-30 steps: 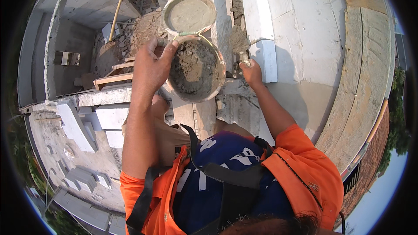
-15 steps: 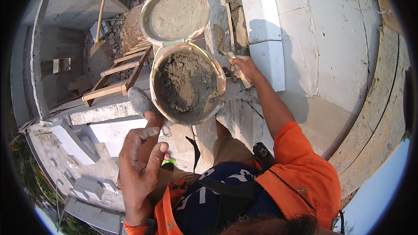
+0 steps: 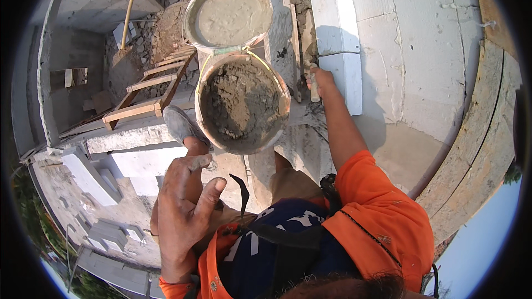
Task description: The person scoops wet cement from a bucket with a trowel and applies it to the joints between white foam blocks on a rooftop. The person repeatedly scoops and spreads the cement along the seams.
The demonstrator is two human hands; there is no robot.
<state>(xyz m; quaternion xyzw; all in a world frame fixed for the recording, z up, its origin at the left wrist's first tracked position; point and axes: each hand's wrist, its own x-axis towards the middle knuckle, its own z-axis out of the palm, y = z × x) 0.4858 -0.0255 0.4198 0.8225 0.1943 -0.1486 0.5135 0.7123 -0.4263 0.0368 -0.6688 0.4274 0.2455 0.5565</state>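
Note:
My right hand (image 3: 323, 82) grips the light handle of a trowel (image 3: 315, 92) beside a narrow mortar-filled gap (image 3: 304, 25), next to white blocks (image 3: 341, 83); the blade is hard to make out. My left hand (image 3: 185, 207) hangs low at the left, empty, fingers curled loosely and apart, below a bucket (image 3: 202, 105) of thick, lumpy grey mortar (image 3: 241, 99). Directly beyond it stands a second bucket (image 3: 191, 22) full of smooth grey slurry (image 3: 230, 16). Both buckets rest on planks along the walkway.
A wooden ladder (image 3: 133, 112) leans at the left over a rubble-strewn room with a bamboo pole (image 3: 128, 11). My foot (image 3: 180, 124) is beside it on the ledge. Pale blocks (image 3: 88, 171) lie lower left. A rendered wall surface (image 3: 415, 61) and planks (image 3: 471, 149) border the right.
My left hand has let go of the near bucket's rim and dropped toward my body. My right hand with the trowel has moved slightly, now lying along the gap by the white blocks.

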